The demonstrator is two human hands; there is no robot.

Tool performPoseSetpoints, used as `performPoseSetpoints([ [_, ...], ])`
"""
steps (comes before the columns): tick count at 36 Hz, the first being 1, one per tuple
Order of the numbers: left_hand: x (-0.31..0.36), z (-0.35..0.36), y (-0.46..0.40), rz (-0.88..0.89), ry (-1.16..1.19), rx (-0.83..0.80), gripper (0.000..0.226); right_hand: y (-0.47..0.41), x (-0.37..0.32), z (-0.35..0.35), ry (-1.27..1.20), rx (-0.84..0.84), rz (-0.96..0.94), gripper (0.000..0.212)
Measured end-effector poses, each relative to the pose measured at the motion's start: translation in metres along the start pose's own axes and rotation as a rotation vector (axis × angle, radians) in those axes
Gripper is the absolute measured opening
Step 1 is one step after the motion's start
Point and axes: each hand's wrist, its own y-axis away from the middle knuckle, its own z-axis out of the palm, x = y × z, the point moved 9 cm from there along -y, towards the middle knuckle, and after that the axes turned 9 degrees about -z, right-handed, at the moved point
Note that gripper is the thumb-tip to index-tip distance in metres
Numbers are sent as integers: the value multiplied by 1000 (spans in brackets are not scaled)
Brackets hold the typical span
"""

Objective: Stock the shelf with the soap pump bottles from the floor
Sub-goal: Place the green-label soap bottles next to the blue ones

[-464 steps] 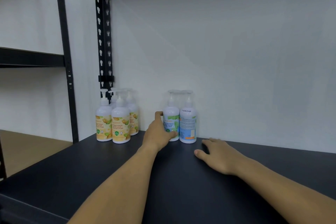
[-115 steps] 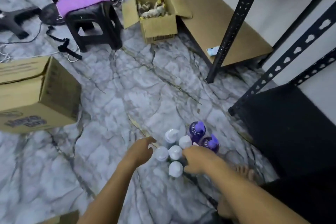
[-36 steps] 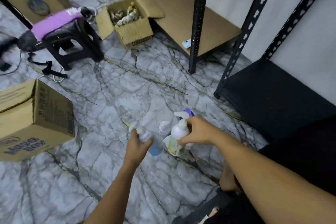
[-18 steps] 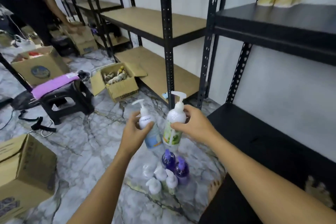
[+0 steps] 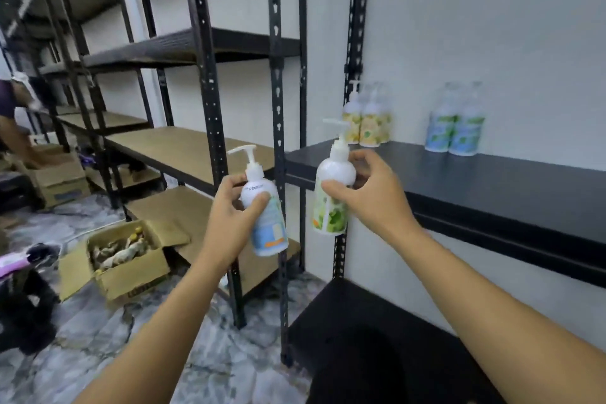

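Note:
My left hand grips a white pump bottle with a blue label, held upright in the air. My right hand grips a white pump bottle with a green label beside it, just in front of the black shelf. On that shelf stand yellow-labelled pump bottles by the left post and two green-and-blue-labelled pump bottles further right, against the wall. The bottles left on the floor are out of view.
A black upright post stands between my two hands. Brown shelves run off to the left. An open cardboard box sits on the marble floor. Another person bends over a box at far left. A lower black shelf lies below.
I have raised both bottles from near the floor to shelf height. The view has swung up, so the floor bottles have dropped out of sight and the shelf's stocked bottles show.

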Motion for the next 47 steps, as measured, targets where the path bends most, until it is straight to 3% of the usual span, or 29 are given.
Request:
performPoseSetpoints([
  [9, 94, 67, -42, 140, 48, -127, 32, -45, -22, -102, 123, 140, -29, 49],
  [21, 153, 186, -89, 242, 111, -304, 31, -74, 5, -227, 328, 283, 9, 47],
  [35, 161, 320, -117, 232, 170, -423, 34, -91, 83, -338, 497, 399, 139, 48],
  [47, 151, 380, -127, 221, 168, -426, 34, -103, 147, -376, 517, 450, 222, 46],
])
